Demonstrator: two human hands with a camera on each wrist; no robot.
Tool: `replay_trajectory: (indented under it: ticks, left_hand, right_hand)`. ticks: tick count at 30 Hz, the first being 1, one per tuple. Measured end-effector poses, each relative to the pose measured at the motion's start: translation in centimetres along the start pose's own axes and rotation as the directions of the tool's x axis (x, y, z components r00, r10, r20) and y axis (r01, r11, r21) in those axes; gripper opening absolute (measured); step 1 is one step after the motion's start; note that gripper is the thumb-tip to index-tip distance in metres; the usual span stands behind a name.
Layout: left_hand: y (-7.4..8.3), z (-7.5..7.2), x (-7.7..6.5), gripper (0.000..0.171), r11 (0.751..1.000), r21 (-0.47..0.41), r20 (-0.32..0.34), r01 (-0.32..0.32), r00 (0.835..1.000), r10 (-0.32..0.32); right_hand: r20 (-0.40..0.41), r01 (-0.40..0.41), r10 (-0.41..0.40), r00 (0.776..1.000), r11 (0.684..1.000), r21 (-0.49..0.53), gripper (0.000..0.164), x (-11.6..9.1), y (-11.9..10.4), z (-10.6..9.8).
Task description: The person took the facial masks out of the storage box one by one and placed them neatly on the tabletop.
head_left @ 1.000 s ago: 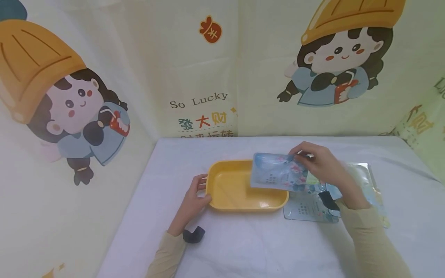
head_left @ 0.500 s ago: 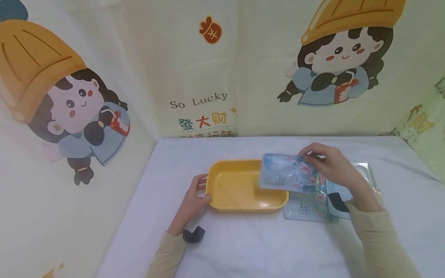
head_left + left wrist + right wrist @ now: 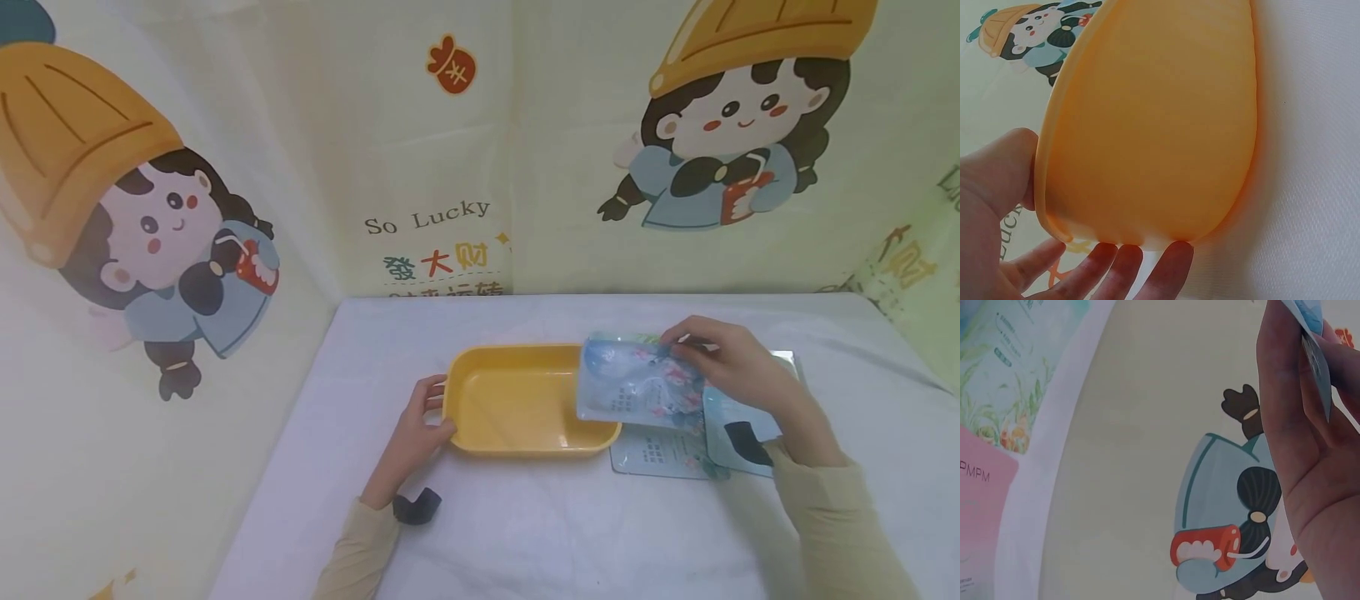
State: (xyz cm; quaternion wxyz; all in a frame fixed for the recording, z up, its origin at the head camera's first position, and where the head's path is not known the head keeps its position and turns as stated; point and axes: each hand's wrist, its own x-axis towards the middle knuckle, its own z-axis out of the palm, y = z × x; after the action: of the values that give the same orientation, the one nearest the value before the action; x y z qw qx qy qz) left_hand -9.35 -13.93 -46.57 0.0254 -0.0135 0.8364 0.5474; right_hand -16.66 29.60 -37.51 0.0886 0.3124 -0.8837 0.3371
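Observation:
A yellow tray [image 3: 502, 408] sits on the table, and my left hand [image 3: 416, 425] grips its left end. In the left wrist view the thumb lies along the rim and the fingertips [image 3: 1175, 253] touch the end wall. My right hand [image 3: 738, 358] pinches a light blue sheet mask packet [image 3: 633, 387] with pink flowers by its upper right edge. The packet is held above the tray's right end and overlaps it in the head view. In the right wrist view only the packet's edge [image 3: 1317, 369] shows between the thumb and fingers.
Beneath the held packet a similar blue packet [image 3: 660, 454] lies on the white cloth [image 3: 525, 533] beside the tray. Another light blue packet [image 3: 720, 442] lies right of it, partly under the right wrist. A pink packet [image 3: 985, 519] shows in the right wrist view.
My right hand has moved to the right and slightly down with the packet, which covers less of the tray. The left hand and the tray have stayed in place.

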Motion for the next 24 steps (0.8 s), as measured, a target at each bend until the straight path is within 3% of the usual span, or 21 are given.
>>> replay_trajectory:
  ticks: [16, 24]
  left_hand:
    - [0.0, -0.1, 0.1, 0.066, 1.000, -0.003, 0.005, -0.013, 1.000, 0.013]
    - [0.0, -0.1, 0.0, 0.066, 1.000, 0.018, 0.004, -0.014, 1.000, 0.014]
  right_hand:
    - [0.047, -0.014, 0.014, 0.999, 1.000, -0.016, 0.033, -2.0, 1.0, -0.6]
    - [0.126, -0.097, 0.098, 0.987, 0.995, -0.013, 0.033, -3.2, 1.0, -0.6]
